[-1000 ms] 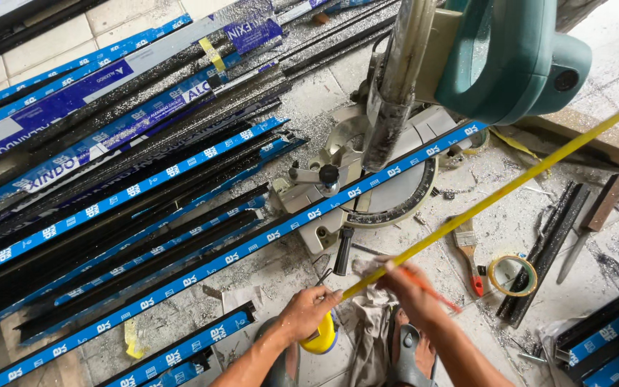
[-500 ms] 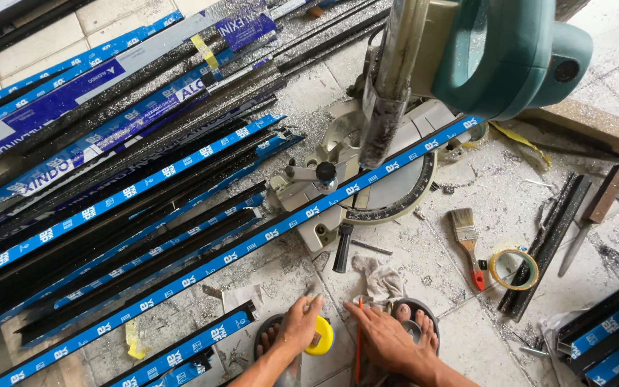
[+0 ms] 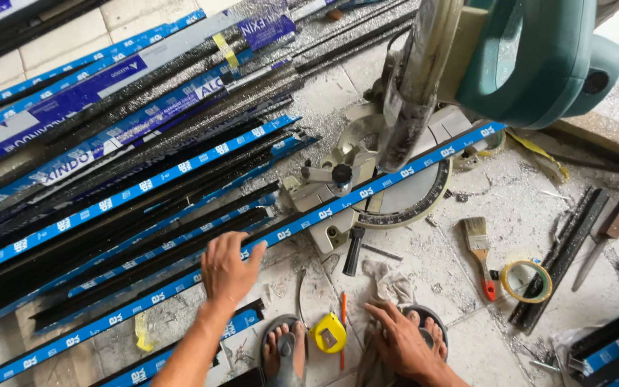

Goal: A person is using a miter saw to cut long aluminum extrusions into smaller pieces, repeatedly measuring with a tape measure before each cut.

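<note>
**Hand on the blue-taped bar at the saw**

Dusty tiled floor (image 3: 517, 215), strewn with metal shavings, fills my view. I see my left hand (image 3: 228, 266) spread flat, fingers open, pressing on one long bar (image 3: 309, 218) wrapped in blue printed film; it runs across the mitre saw (image 3: 410, 165) base. My right hand (image 3: 402, 340) rests loosely open on a grey rag (image 3: 385, 283), gripping nothing. Between them lie one yellow tape measure (image 3: 329, 333) and one orange pencil (image 3: 343, 322). Farther right: one paintbrush (image 3: 479, 247), one tape roll (image 3: 526, 281).

Tape measure (image 3: 328, 333) released; left hand (image 3: 228, 269) now on blue-taped profile (image 3: 288, 228).
</note>
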